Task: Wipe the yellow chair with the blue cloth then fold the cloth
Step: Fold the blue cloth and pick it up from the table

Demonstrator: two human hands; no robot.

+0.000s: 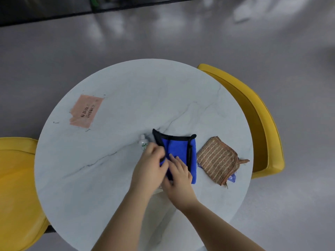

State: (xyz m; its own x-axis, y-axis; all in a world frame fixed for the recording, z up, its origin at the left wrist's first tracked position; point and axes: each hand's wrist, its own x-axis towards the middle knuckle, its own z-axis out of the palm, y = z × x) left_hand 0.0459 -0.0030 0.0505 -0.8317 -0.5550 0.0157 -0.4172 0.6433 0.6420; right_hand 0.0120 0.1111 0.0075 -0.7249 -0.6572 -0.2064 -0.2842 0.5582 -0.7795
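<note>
We see the blue cloth (181, 151), folded, on the round table (112, 160). The left hand (150, 165) pinches its left edge; the right hand (178, 175) presses flat on it. 2 yellow chairs (253, 115) flank the table.

- Round white marble table (112, 178).
- On it: blue cloth (181, 149), brown striped pouch (216, 160), small white bottle (143, 143), pink label (86, 111).
</note>
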